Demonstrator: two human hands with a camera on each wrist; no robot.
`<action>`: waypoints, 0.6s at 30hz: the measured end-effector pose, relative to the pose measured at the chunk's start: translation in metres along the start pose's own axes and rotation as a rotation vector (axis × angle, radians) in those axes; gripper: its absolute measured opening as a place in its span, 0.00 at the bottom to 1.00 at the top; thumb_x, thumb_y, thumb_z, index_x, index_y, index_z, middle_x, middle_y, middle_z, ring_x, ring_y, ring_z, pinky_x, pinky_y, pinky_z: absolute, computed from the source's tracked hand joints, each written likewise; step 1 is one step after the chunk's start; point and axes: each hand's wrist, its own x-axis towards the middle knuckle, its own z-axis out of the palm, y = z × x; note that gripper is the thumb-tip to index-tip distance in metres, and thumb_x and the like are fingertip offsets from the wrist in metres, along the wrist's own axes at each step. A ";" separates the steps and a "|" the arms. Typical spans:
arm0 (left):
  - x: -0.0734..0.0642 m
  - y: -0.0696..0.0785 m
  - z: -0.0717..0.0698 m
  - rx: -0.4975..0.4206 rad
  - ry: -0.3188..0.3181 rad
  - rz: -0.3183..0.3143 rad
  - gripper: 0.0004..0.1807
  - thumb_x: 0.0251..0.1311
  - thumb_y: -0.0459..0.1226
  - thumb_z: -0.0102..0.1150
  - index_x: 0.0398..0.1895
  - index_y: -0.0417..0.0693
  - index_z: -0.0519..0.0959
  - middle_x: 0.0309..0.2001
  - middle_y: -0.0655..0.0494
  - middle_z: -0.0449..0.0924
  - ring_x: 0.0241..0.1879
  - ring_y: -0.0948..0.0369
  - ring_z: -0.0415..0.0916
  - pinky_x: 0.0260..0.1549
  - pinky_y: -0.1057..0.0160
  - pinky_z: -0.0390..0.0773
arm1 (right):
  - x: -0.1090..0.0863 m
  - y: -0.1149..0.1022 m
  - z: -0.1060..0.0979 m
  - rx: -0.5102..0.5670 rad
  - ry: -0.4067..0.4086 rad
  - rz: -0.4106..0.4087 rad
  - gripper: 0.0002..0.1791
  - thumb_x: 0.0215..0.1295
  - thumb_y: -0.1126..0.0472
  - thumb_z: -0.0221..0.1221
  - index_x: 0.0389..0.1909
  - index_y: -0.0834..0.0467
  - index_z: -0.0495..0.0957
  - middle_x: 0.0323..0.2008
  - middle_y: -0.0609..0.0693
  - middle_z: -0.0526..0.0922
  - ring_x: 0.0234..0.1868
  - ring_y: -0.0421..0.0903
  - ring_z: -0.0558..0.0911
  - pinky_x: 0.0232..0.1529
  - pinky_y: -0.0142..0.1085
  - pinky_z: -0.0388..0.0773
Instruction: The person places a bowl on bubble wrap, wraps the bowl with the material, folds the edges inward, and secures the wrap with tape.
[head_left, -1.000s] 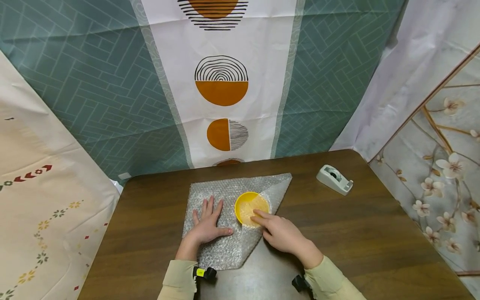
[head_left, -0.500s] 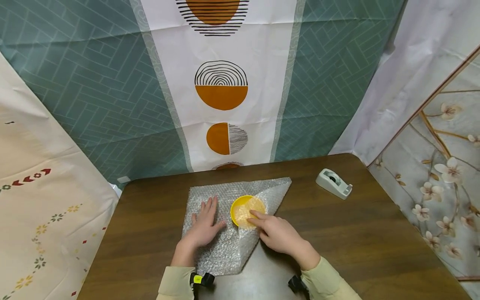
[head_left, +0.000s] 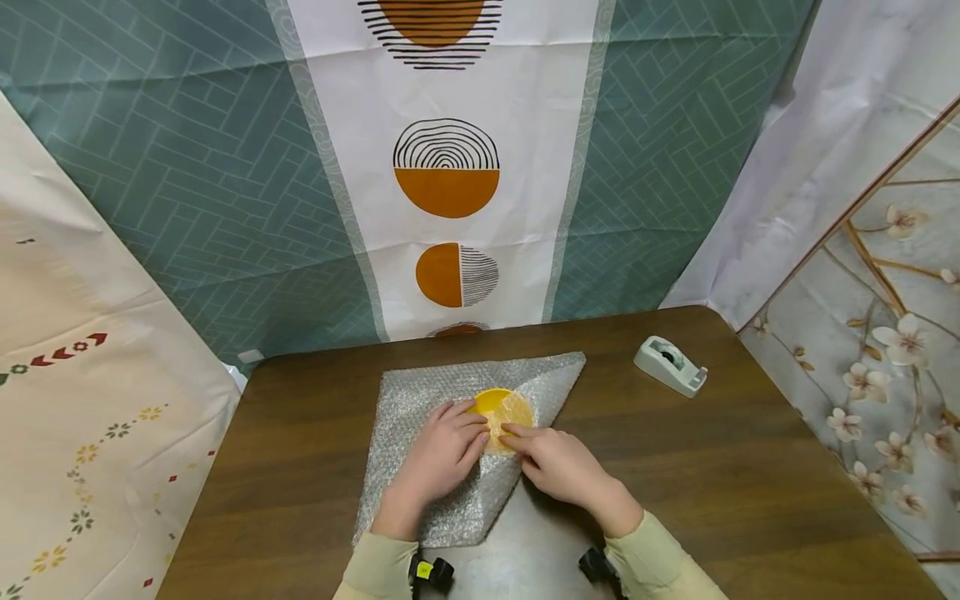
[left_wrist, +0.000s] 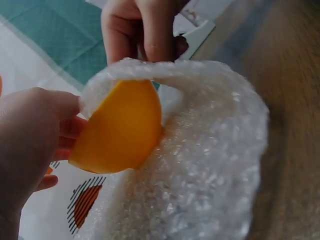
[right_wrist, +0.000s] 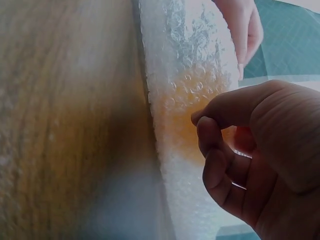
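A sheet of bubble wrap lies on the table, its right corner folded across a yellow bowl. My left hand is at the bowl's left rim; in the left wrist view its thumb meets the edge of the folded flap, with fingers behind the bowl. On the flap over the bowl, my right hand rests its index and middle fingertips. The right wrist view shows the right hand's fingers curled close together at the bubble wrap, yellow showing through it.
A white tape dispenser stands toward the back right of the brown wooden table. A patterned cloth hangs behind the table, and printed cloths hang at both sides.
My left hand has moved from lying flat on the bubble wrap, rightward to the bowl's rim and the flap edge. My right hand stays at the flap over the bowl.
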 end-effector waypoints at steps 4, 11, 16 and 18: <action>-0.001 0.000 0.004 0.000 -0.008 0.030 0.21 0.84 0.45 0.49 0.52 0.46 0.91 0.58 0.55 0.88 0.73 0.50 0.72 0.74 0.39 0.63 | 0.000 0.001 -0.003 0.001 0.001 0.004 0.25 0.70 0.67 0.64 0.67 0.54 0.84 0.69 0.49 0.81 0.57 0.54 0.88 0.43 0.49 0.87; -0.003 0.003 0.010 -0.021 -0.068 0.061 0.23 0.85 0.46 0.45 0.50 0.50 0.91 0.56 0.59 0.88 0.72 0.52 0.74 0.77 0.38 0.58 | -0.004 0.006 -0.009 0.013 0.033 0.005 0.22 0.69 0.65 0.69 0.64 0.55 0.86 0.66 0.49 0.83 0.56 0.53 0.88 0.43 0.47 0.87; -0.002 0.006 0.010 -0.032 -0.051 0.050 0.18 0.83 0.45 0.51 0.47 0.52 0.91 0.53 0.59 0.89 0.69 0.50 0.76 0.75 0.33 0.58 | -0.005 0.011 -0.017 0.020 0.063 -0.007 0.21 0.68 0.64 0.71 0.61 0.56 0.88 0.64 0.50 0.85 0.53 0.51 0.90 0.40 0.43 0.87; -0.002 0.008 0.011 -0.019 -0.046 0.044 0.17 0.82 0.46 0.52 0.47 0.53 0.91 0.52 0.59 0.89 0.67 0.52 0.78 0.74 0.33 0.59 | -0.005 0.013 -0.021 0.027 0.084 -0.018 0.20 0.68 0.65 0.71 0.61 0.57 0.88 0.62 0.51 0.86 0.52 0.52 0.90 0.40 0.44 0.87</action>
